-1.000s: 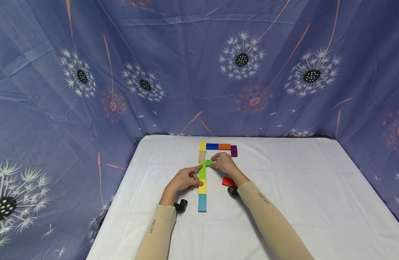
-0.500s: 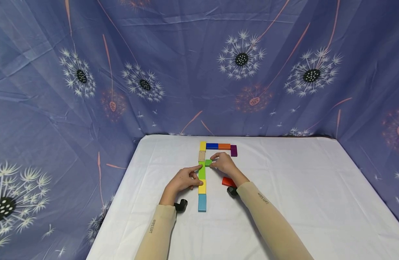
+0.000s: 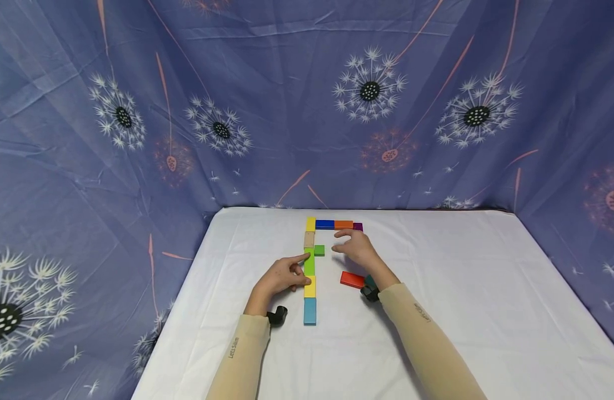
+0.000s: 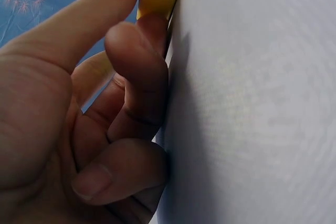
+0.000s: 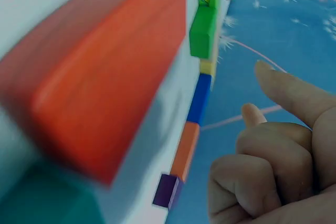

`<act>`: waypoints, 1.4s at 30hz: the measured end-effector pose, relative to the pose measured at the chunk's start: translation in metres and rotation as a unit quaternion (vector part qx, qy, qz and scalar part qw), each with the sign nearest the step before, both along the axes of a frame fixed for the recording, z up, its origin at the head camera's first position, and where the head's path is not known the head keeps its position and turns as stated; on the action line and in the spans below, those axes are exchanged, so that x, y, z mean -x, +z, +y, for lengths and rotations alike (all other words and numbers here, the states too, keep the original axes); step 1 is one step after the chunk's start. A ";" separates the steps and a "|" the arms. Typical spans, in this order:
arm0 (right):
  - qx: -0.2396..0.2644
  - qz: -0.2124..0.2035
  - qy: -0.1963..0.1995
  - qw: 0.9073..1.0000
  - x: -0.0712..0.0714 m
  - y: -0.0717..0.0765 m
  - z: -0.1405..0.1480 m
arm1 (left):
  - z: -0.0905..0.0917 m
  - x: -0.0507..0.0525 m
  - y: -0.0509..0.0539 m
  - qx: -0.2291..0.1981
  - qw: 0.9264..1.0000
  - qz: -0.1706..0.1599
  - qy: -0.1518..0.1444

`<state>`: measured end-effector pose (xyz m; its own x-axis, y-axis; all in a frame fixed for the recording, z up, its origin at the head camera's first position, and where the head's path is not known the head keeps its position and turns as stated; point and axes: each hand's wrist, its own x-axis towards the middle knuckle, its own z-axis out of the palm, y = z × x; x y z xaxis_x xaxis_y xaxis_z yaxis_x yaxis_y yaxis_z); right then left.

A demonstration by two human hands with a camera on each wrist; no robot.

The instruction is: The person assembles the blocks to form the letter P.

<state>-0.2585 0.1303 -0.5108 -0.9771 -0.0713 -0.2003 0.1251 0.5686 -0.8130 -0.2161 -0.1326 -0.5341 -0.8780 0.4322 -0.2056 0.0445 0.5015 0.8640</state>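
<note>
In the head view my left hand (image 3: pixel 280 275) steadies a column of wooden blocks, index fingertip on a light green block (image 3: pixel 309 266) and thumb on a yellow block (image 3: pixel 310 290). Its other fingers are curled under, as the left wrist view shows. A small green block (image 3: pixel 319 250) lies against the right side of the light green one. My right hand (image 3: pixel 360 248) hovers just right of it, thumb and index finger apart, holding nothing. The column also has a light blue block (image 3: pixel 310 312) nearest me, a plain wood block (image 3: pixel 309 239) and a far yellow block (image 3: pixel 310 224).
From the far yellow block a blue block (image 3: pixel 325 224) and an orange block (image 3: pixel 344 224) run right to a purple block (image 5: pixel 166 190), partly hidden in the head view. A red block (image 3: pixel 353 279) and a teal block (image 5: pixel 50 200) lie by my right wrist on the white-covered table (image 3: pixel 462 289).
My right hand has let go of the small green block and drawn back to the right. That block has shifted slightly left against the column. The left hand keeps its place.
</note>
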 end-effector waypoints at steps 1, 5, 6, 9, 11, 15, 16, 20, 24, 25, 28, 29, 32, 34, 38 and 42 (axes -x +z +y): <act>0.002 0.005 0.000 1.000 -0.003 0.002 0.003 | 0.000 0.000 0.000 -0.001 1.000 -0.001 0.001; 0.004 0.019 0.001 1.000 -0.014 0.007 0.015 | 0.000 -0.001 0.003 -0.005 1.000 -0.003 0.004; 0.006 0.022 -0.001 1.000 -0.018 0.009 0.017 | 0.000 -0.002 0.003 -0.004 1.000 -0.003 0.004; 0.014 0.025 -0.008 1.000 -0.027 0.012 0.024 | 0.000 -0.003 0.004 -0.002 1.000 -0.001 0.005; 0.022 0.028 -0.014 0.999 -0.034 0.015 0.029 | 0.001 -0.003 0.004 0.000 1.000 0.000 0.006; 0.029 0.025 -0.021 0.999 -0.046 0.019 0.036 | 0.002 -0.003 0.004 0.004 1.000 -0.003 0.011; 0.029 0.024 -0.024 0.999 -0.048 0.020 0.038 | 0.002 -0.003 0.003 0.004 1.000 -0.003 0.011; 0.018 0.020 -0.030 0.999 -0.059 0.026 0.042 | 0.001 -0.002 0.002 0.004 1.000 -0.004 0.011; 0.006 0.020 -0.034 0.999 -0.069 0.028 0.048 | 0.001 -0.002 0.002 0.006 1.000 -0.005 0.011; 0.001 0.021 -0.035 0.999 -0.071 0.028 0.050 | 0.001 -0.002 0.002 0.005 1.000 -0.004 0.010; -0.002 0.020 -0.040 0.999 -0.078 0.026 0.054 | 0.001 -0.002 0.002 0.003 1.000 -0.002 0.010; 0.001 0.020 -0.042 0.999 -0.080 0.025 0.055 | 0.001 -0.002 0.003 0.004 1.000 -0.001 0.010; 0.013 0.020 -0.038 0.999 -0.084 0.022 0.059 | 0.001 -0.002 0.002 0.002 1.000 0.001 0.009; 0.019 0.020 -0.038 0.999 -0.087 0.020 0.060 | 0.001 -0.002 0.003 0.004 1.000 0.000 0.009; 0.020 0.023 -0.035 0.999 -0.092 0.014 0.060 | 0.001 -0.002 0.002 0.007 1.000 0.000 0.010; 0.014 0.015 -0.034 0.999 -0.095 0.007 0.059 | 0.001 -0.002 0.001 0.009 1.000 0.000 0.010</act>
